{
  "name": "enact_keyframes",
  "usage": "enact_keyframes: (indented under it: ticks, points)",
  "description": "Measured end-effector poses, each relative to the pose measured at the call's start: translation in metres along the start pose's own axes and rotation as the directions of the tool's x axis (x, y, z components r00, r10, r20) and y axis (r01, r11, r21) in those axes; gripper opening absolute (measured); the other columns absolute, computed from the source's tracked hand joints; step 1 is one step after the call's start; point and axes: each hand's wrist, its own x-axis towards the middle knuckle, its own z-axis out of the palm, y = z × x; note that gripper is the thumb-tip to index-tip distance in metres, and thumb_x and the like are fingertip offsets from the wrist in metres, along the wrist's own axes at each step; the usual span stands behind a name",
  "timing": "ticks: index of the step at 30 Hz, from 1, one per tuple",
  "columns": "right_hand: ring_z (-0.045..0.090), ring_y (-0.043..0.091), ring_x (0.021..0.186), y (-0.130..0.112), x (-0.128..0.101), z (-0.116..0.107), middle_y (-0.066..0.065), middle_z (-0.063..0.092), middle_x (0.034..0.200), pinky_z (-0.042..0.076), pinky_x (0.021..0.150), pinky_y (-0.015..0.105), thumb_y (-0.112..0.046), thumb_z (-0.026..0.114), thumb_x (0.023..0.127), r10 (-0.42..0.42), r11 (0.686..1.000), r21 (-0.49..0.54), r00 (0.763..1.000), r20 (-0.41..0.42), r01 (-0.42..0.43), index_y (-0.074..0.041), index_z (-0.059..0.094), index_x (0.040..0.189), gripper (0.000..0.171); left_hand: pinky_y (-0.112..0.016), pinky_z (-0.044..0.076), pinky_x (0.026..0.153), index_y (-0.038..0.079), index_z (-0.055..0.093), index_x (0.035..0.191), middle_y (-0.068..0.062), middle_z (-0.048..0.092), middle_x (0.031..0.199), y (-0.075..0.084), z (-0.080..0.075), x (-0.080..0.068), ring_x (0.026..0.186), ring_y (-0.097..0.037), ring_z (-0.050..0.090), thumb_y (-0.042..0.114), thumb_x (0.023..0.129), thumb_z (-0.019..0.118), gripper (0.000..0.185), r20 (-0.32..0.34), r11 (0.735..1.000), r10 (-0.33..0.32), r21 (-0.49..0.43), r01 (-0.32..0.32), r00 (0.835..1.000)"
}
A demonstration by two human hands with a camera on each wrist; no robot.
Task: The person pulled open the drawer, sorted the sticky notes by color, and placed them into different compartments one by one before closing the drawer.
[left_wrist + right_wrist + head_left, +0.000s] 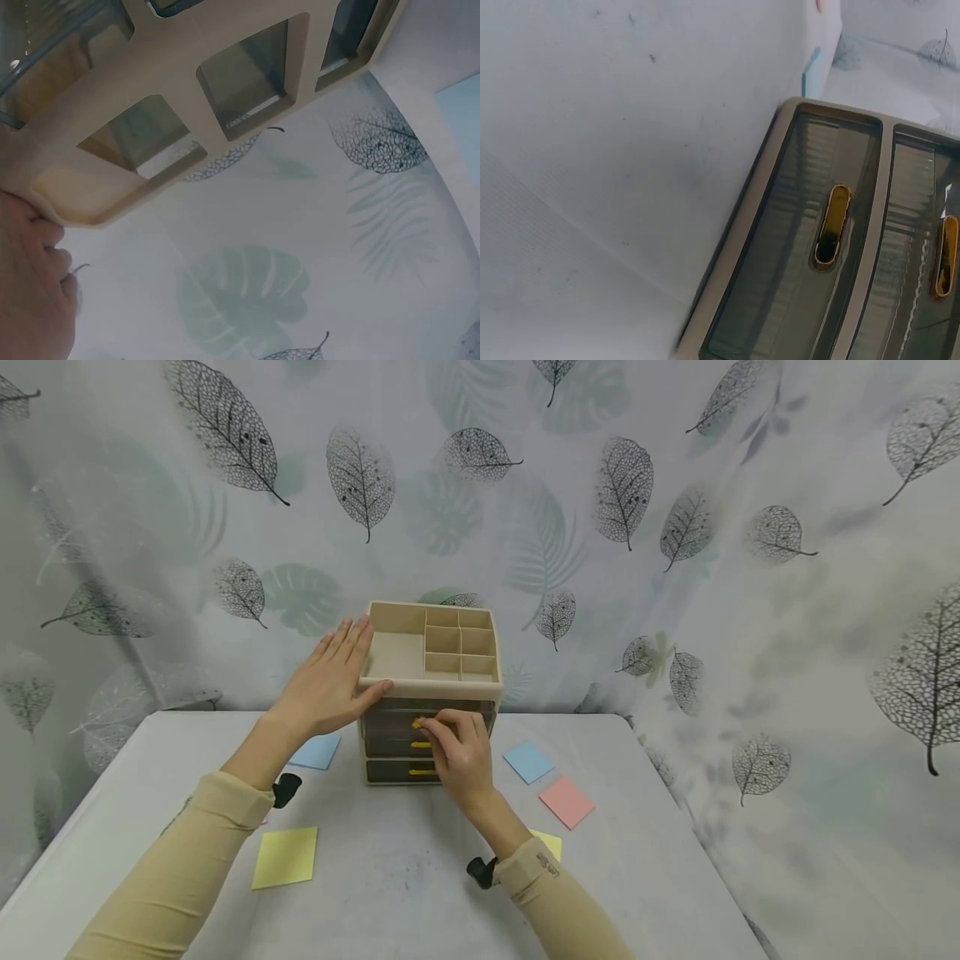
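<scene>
A small beige drawer organizer (431, 689) stands at the back middle of the white table (390, 877); its top tray (397, 652) is split into several compartments. It has three smoky drawers with yellow handles. My left hand (330, 681) lies flat against the organizer's left top edge, fingers straight, thumb on the front rim. My right hand (450, 739) has its fingertips curled on the top drawer's yellow handle (417, 724). The right wrist view shows the lower drawers' handles (832, 225). In the left wrist view the organizer's side cutouts (187, 112) show.
Sticky-note pads lie around the organizer: blue (317, 750) at its left, yellow (285, 856) front left, blue (528, 762) and pink (567, 802) at right, and a yellow one (547, 842) partly under my right sleeve. A leaf-print curtain (675, 527) hangs behind.
</scene>
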Motion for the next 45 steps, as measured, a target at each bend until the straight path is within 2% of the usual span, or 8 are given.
enact_keyframes:
  ticks: [10, 16, 30, 37, 45]
  points:
    - [0.058, 0.024, 0.086, -0.007, -0.001, -0.007, 0.009, 0.065, 0.101, 0.051, 0.074, 0.034, -0.014, 0.074, 0.098, -0.02, 1.0, -0.004, 1.0, -0.012, 0.02, -0.006, 0.079, 0.103, 0.011, -0.05, 0.004, 0.13, -0.002, 0.002, 0.165, -0.014, -0.006, 0.174, 0.001, -0.001, -0.001, 0.16, -0.033, -0.005, 0.059, 0.107, 0.041, 0.093, 0.012, 1.0, -0.001, -0.007, 0.001, 1.0]
    - [0.058, 0.023, 0.084, -0.01, -0.002, -0.01, 0.008, 0.065, 0.099, 0.05, 0.072, 0.034, -0.014, 0.073, 0.099, -0.038, 0.999, 0.003, 0.999, -0.031, 0.038, -0.005, 0.079, 0.103, 0.012, -0.051, 0.004, 0.13, -0.002, 0.003, 0.165, -0.016, -0.001, 0.174, 0.0, 0.0, -0.001, 0.161, -0.034, -0.003, 0.059, 0.107, 0.042, 0.093, 0.001, 1.0, 0.003, -0.006, -0.003, 1.0]
    - [0.057, 0.022, 0.081, -0.02, -0.003, -0.021, 0.007, 0.066, 0.097, 0.05, 0.069, 0.031, -0.013, 0.07, 0.101, -0.099, 0.995, -0.011, 0.992, -0.073, 0.098, -0.006, 0.079, 0.102, 0.012, -0.052, 0.006, 0.13, -0.001, 0.003, 0.166, -0.015, -0.003, 0.175, -0.001, -0.002, 0.0, 0.161, -0.034, -0.002, 0.061, 0.107, 0.04, 0.093, 0.001, 1.0, 0.001, -0.008, -0.001, 1.0]
    - [0.057, 0.023, 0.081, -0.025, -0.002, -0.027, 0.008, 0.066, 0.097, 0.051, 0.069, 0.031, -0.009, 0.075, 0.096, -0.123, 0.992, -0.004, 0.989, -0.077, 0.123, -0.006, 0.079, 0.102, 0.007, -0.051, 0.006, 0.13, -0.001, 0.004, 0.166, -0.017, 0.001, 0.174, -0.001, -0.002, -0.001, 0.161, -0.036, 0.001, 0.06, 0.106, 0.042, 0.093, -0.01, 1.0, 0.001, -0.012, -0.001, 1.0]
    - [0.056, 0.023, 0.082, -0.031, -0.004, -0.035, 0.008, 0.066, 0.098, 0.05, 0.069, 0.031, -0.004, 0.077, 0.094, -0.142, 0.99, -0.012, 0.988, -0.059, 0.141, -0.006, 0.079, 0.103, 0.01, -0.052, 0.006, 0.13, -0.001, 0.003, 0.166, -0.015, -0.002, 0.175, -0.001, -0.002, -0.001, 0.161, -0.035, -0.001, 0.061, 0.106, 0.041, 0.094, -0.001, 1.0, 0.001, -0.013, -0.001, 1.0]
